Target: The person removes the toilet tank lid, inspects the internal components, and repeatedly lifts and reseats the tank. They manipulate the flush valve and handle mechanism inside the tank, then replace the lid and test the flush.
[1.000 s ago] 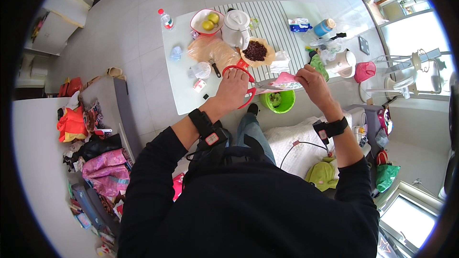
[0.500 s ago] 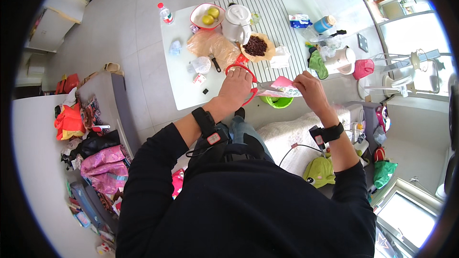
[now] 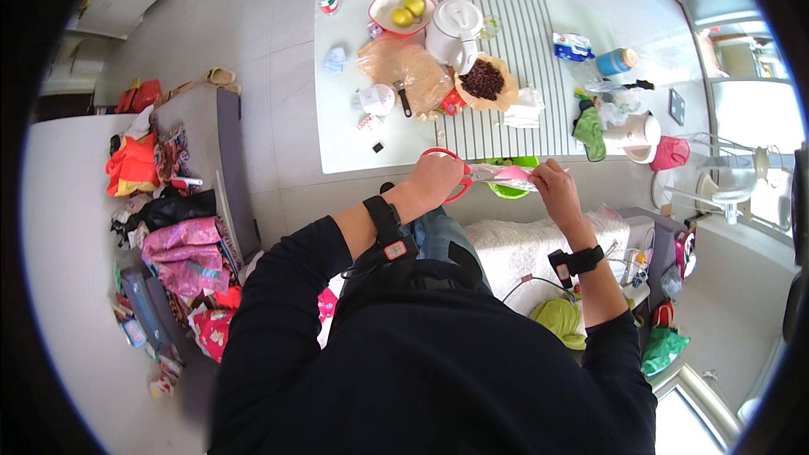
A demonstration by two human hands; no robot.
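My left hand (image 3: 430,177) is closed on the red-handled scissors (image 3: 459,190), just below the table's near edge. Their blades reach right to a pink and silver packet (image 3: 512,175), which the closed fingers of my right hand (image 3: 552,185) pinch at its right end. Whether the blades are cutting into it I cannot tell. Behind and below the packet is a green bin (image 3: 506,191), partly hidden.
On the table (image 3: 337,152) are a white kettle (image 3: 453,34), fruit bowl (image 3: 383,0), paper filled with dark beans (image 3: 482,82), plastic bags and a blue jar (image 3: 613,63). A white-covered seat (image 3: 497,244) is below; a cluttered sofa (image 3: 227,152) stands left.
The room has shifted up and to the right in the view. Both hands, with scissors and packet, now sit lower against the table's near edge, and more of the bin is hidden than at first.
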